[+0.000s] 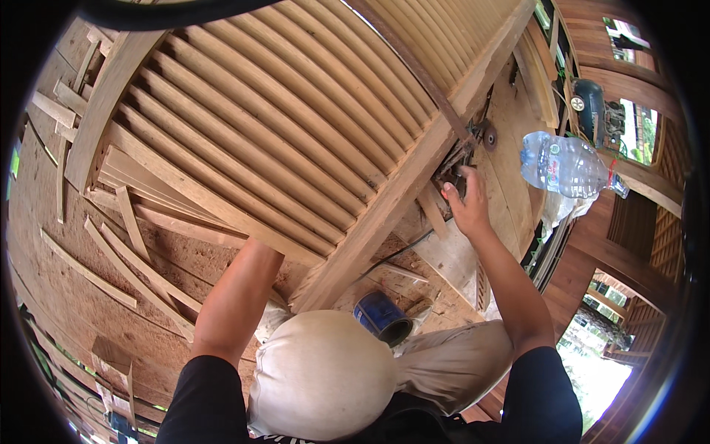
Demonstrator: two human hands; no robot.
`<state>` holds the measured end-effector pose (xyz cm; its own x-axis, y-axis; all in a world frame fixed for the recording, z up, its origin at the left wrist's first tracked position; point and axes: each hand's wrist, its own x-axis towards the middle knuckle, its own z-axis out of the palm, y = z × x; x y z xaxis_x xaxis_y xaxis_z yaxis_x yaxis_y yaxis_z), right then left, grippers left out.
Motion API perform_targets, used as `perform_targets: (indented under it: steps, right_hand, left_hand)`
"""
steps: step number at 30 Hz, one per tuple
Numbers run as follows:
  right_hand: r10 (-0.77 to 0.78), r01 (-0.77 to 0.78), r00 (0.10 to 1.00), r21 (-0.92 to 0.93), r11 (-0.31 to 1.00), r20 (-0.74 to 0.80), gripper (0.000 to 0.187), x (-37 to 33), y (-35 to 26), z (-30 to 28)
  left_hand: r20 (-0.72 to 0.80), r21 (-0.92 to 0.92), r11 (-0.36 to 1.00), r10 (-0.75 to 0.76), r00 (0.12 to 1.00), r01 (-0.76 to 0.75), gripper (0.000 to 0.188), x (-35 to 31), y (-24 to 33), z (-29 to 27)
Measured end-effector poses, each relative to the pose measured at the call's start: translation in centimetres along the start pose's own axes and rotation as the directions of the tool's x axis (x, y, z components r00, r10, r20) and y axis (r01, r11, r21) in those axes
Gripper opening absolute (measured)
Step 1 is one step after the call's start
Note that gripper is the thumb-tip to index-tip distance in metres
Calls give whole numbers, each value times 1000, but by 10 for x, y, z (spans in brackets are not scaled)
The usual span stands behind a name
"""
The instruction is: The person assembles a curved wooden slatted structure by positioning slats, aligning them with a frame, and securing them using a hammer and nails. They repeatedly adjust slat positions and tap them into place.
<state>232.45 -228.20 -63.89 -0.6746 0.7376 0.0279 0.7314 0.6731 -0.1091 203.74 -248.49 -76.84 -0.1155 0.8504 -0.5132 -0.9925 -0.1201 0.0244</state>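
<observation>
A large wooden louvered panel (277, 133) with many slanted slats lies in front of me, framed by thick rails. Across its far part runs a long rusty metal bar clamp (414, 68), whose dark end sits by the right rail (396, 189). My right hand (469, 205) is beside that end, thumb and forefinger apart, with nothing plainly held; some of its fingers are blurred. My left forearm (240, 300) reaches beneath the panel's near edge, which hides my left hand and whatever it touches.
Loose wooden strips (133, 263) lie on the dusty plank floor at left. A blue can (382, 318) lies on its side near my knees. To the right are a clear plastic bottle (566, 164) and a dark green tank-shaped machine (589, 107).
</observation>
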Motion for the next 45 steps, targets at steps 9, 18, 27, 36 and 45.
perform_targets:
  steps: [9, 18, 27, 36, 45]
  right_hand:
    - [75, -123, 957, 160, 979, 281, 36, -8, -12, 0]
    - [21, -107, 926, 209, 972, 378, 46, 7, 5, 6]
    - [70, -95, 993, 283, 955, 95, 28, 29, -27, -17]
    - [-133, 44, 955, 316, 948, 266, 15, 127, -84, -32]
    - [-100, -2, 914, 250, 968, 393, 16, 143, -86, -25]
  left_hand:
    - [-4, 10, 1000, 7, 1000, -7, 45, -2, 2, 1]
    - [-3, 11, 1000, 10, 1000, -10, 45, -4, 4, 4]
    - [-6, 1, 1000, 18, 1000, -18, 46, -7, 8, 2]
    - [3, -37, 999, 11, 1000, -11, 47, -9, 6, 5]
    - [1, -77, 997, -12, 1000, 12, 47, -9, 4, 9]
